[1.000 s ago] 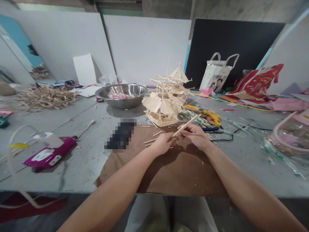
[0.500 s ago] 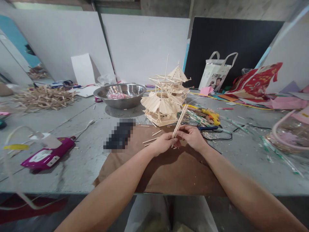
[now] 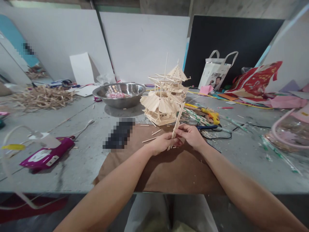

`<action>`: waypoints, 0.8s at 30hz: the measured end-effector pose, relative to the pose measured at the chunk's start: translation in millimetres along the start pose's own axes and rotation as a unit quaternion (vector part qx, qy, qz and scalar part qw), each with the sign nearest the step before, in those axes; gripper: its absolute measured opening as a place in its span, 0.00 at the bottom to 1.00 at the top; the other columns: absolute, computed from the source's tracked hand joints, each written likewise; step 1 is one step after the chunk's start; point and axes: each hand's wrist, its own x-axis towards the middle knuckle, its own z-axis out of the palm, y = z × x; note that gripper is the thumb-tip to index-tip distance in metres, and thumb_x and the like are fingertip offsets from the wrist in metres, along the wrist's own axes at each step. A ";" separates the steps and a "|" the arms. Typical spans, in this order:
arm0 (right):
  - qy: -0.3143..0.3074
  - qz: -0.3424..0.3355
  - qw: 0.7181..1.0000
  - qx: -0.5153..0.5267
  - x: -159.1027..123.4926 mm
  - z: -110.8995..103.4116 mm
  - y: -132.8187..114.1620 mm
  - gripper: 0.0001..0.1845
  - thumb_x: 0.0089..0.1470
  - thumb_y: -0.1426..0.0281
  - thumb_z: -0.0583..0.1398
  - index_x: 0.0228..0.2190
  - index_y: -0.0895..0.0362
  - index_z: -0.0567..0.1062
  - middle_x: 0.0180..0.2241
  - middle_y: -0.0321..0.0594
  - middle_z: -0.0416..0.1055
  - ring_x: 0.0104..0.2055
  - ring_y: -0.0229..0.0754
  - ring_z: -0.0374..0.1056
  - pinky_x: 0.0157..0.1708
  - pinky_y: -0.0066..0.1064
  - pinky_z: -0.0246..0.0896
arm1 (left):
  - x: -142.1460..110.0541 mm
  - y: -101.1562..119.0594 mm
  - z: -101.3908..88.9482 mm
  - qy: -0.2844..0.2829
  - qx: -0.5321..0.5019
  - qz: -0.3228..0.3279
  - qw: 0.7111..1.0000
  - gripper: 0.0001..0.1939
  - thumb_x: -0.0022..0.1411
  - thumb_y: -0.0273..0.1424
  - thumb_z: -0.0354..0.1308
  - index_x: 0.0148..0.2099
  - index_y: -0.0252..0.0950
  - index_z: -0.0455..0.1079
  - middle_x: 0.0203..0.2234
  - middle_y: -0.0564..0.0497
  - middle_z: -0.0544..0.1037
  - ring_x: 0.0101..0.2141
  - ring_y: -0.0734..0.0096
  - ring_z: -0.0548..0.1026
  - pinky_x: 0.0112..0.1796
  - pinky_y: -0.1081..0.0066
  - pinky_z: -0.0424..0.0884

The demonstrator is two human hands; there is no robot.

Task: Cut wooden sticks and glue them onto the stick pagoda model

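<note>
A few thin wooden sticks (image 3: 178, 120) stand slanted between my hands, their tops leaning right. My left hand (image 3: 163, 142) is closed around their lower part. From the other side my right hand (image 3: 189, 134) pinches the same sticks; some of its fingertips are hidden behind them. Just beyond my hands is a pagoda model (image 3: 161, 108) built of pale sticks, with a sloping roof and an open upper frame. A second pointed stick tower (image 3: 178, 72) rises behind it. Loose stick pieces (image 3: 150, 140) lie on the brown sheet (image 3: 166, 174) left of my hands.
Left are a blurred dark rectangle (image 3: 119, 132), a purple power strip (image 3: 48, 154) and a heap of sticks (image 3: 43, 97). A steel basin (image 3: 120, 102) stands behind. On the right lie a yellow glue gun (image 3: 212, 115), dark cable, a clear container (image 3: 293, 129) and a red bag (image 3: 258, 80).
The sticks in my hands have shifted slightly down and left, and their lower ends now show below my fingers. Both hands keep nearly the same place.
</note>
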 end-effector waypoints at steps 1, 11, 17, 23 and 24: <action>-0.002 0.007 1.000 0.009 0.0 0.3 0.1 0.09 0.39 0.65 0.58 0.22 0.60 0.72 0.23 0.35 0.65 0.28 0.35 0.60 0.31 0.28 0.55 | 0.0 0.1 0.1 -0.001 -0.007 -0.002 1.000 0.13 0.49 0.34 0.54 0.36 0.30 0.65 0.28 0.48 0.71 0.32 0.73 0.68 0.40 0.68 0.61; -0.014 0.028 0.999 0.044 -2.3 2.8 1.1 0.10 0.39 0.64 0.59 0.21 0.59 0.72 0.23 0.36 0.66 0.28 0.35 0.60 0.30 0.28 0.55 | -0.4 -1.4 0.0 -0.013 -0.017 0.010 1.000 0.13 0.50 0.35 0.53 0.35 0.30 0.66 0.28 0.49 0.71 0.31 0.75 0.69 0.38 0.68 0.62; -0.016 -0.044 0.999 -0.019 -3.2 2.5 0.1 0.09 0.41 0.65 0.58 0.22 0.58 0.73 0.24 0.37 0.65 0.30 0.36 0.60 0.33 0.29 0.55 | 1.3 -3.9 -0.1 -0.009 -0.015 0.020 1.000 0.13 0.49 0.33 0.54 0.36 0.30 0.67 0.28 0.49 0.73 0.32 0.74 0.69 0.40 0.68 0.61; -0.022 -0.063 0.997 -0.043 -4.4 3.2 -2.4 0.08 0.42 0.66 0.57 0.22 0.58 0.73 0.24 0.37 0.65 0.30 0.36 0.61 0.32 0.29 0.56 | -0.1 -1.3 -1.1 -0.009 0.010 0.003 1.000 0.12 0.48 0.34 0.55 0.34 0.29 0.68 0.28 0.49 0.73 0.32 0.74 0.69 0.39 0.69 0.62; -0.020 -0.060 0.997 -0.043 -4.5 3.3 -2.0 0.08 0.42 0.66 0.57 0.21 0.58 0.73 0.24 0.37 0.65 0.29 0.37 0.61 0.32 0.29 0.56 | -0.2 -0.7 -1.3 -0.007 0.007 0.001 1.000 0.13 0.48 0.34 0.55 0.33 0.29 0.69 0.28 0.49 0.73 0.32 0.74 0.69 0.40 0.69 0.61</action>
